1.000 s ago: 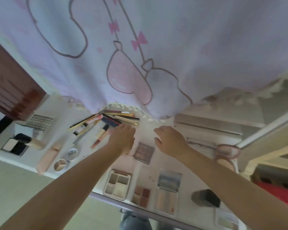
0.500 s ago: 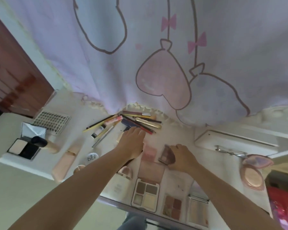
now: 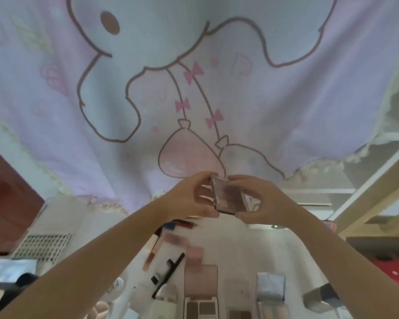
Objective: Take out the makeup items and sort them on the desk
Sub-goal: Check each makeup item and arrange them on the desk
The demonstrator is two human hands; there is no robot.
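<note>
I have both hands raised above the white desk [image 3: 251, 245], holding a small eyeshadow palette [image 3: 230, 195] between them in the air, in front of the hanging pink cartoon curtain [image 3: 194, 88]. My left hand [image 3: 194, 199] grasps the palette's left side, thumb under the near corner and fingers curled over the far edge. My right hand [image 3: 260, 201] pinches its right side, where a clear lid seems to stand slightly open, though blur makes that hard to confirm.

Below, on the desk, lie the sorted items: an open four-pan palette [image 3: 200, 293] at the near edge, a silvery mirrored compact [image 3: 271, 293] to its right, a black eyeliner pencil [image 3: 168, 275] lying diagonally to its left, and a pinkish tube [image 3: 152, 252] farther left. A blurred pink compact [image 3: 195, 252] lies just beyond the four-pan palette. At the far left sits a white tray with a dark grid pattern [image 3: 42, 246].
</note>
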